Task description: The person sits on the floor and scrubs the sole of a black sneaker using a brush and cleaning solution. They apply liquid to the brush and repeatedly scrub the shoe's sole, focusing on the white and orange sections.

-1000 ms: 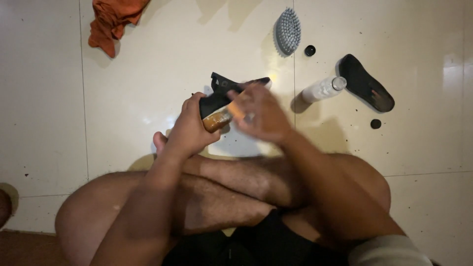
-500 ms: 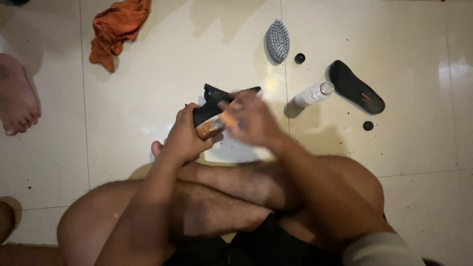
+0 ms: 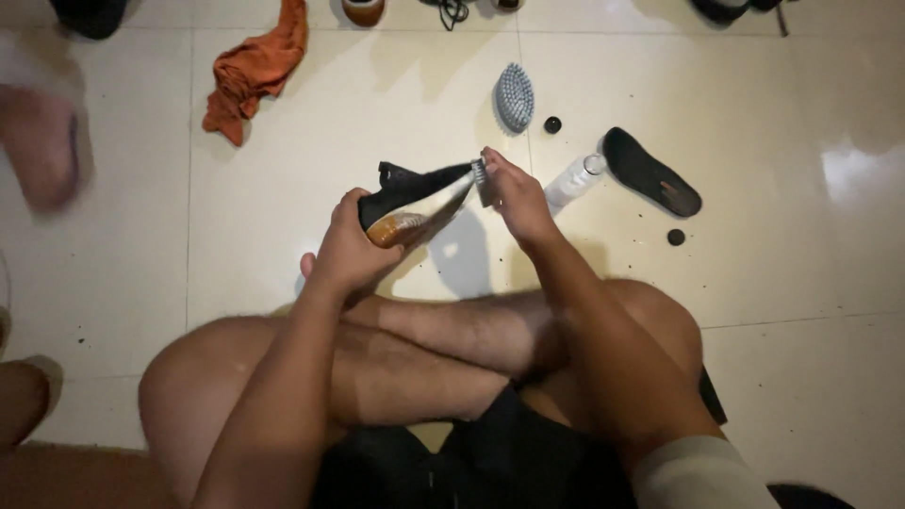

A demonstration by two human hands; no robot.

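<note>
I sit cross-legged on a white tiled floor. My left hand grips a black shoe by its heel, holding it above the floor with its pale, brown-tipped sole turned up. My right hand is closed on a small brush whose bristled head rests against the shoe's toe end. The brush handle is mostly hidden inside my fingers.
A grey oval scrub brush, a white bottle, two small black caps and a black insole lie on the floor beyond. An orange cloth lies at far left. Another person's foot, blurred, is at the left edge.
My right hand has slid from the middle of the shoe out to its toe end with the brush. The shoe now lies flatter. The other person's foot has shifted at the left.
</note>
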